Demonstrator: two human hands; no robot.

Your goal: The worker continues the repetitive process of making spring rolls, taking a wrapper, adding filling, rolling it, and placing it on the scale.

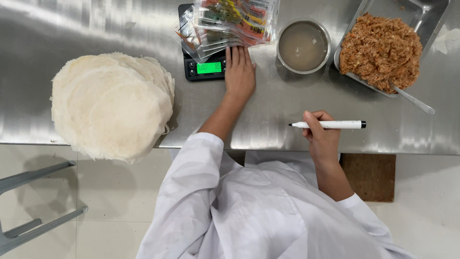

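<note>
Steel bench (287, 115) spans the frame. The scale serves as landmark. Well left of the scale, a tall stack of round white wrappers (112, 105) overhangs the bench edge. Far right of it, a metal tray (421, 12) holds a mound of minced filling (381, 50), with a fork (412, 100) resting at its near corner. Between tray and scale sits a round bowl (304, 46) of cloudy liquid. Black scale (203, 67), green display lit, carries a fan of clear printed packets (230, 21). Left hand (239, 72) lies flat just right of the scale, fingers together, tips touching the packets. Right hand (321, 136), nearer the bench edge and right of the scale, pinches a white marker (330, 124), held level, tip pointing left.
</note>
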